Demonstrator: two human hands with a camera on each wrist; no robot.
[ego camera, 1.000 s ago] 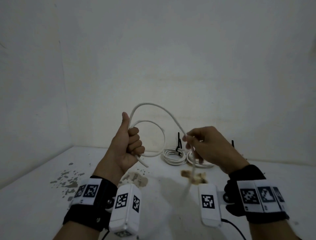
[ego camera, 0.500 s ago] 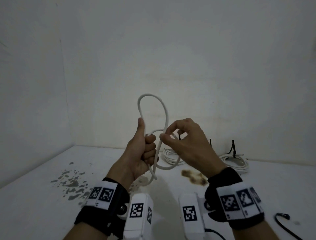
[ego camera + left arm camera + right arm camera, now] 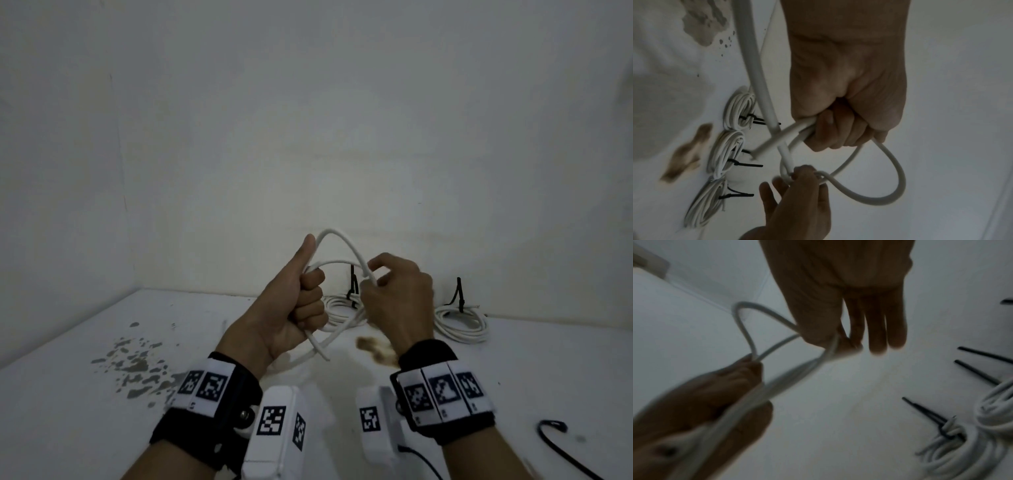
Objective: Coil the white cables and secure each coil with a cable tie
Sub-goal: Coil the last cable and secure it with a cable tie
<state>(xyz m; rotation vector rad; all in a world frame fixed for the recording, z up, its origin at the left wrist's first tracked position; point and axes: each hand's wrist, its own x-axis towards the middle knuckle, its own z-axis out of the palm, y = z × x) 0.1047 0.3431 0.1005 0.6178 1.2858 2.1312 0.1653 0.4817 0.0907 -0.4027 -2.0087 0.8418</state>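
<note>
I hold a white cable in the air in front of me. My left hand grips its gathered loops in a fist, thumb up, and a short cut end pokes out below. My right hand pinches the cable just right of the fist, its other fingers loosely spread. In the left wrist view the left hand clamps the strands, a loop hangs off it, and the right hand's fingertips pinch where the strands cross. In the right wrist view the right hand pinches the cable.
Several white coils bound with black cable ties lie by the back wall. A thin black strand lies at the right front. Brown and grey stains mark the white tabletop.
My right hand brought the cable left to the left fist, forming another loop, then eased slightly right. The tall loop has flattened and sits lower.
</note>
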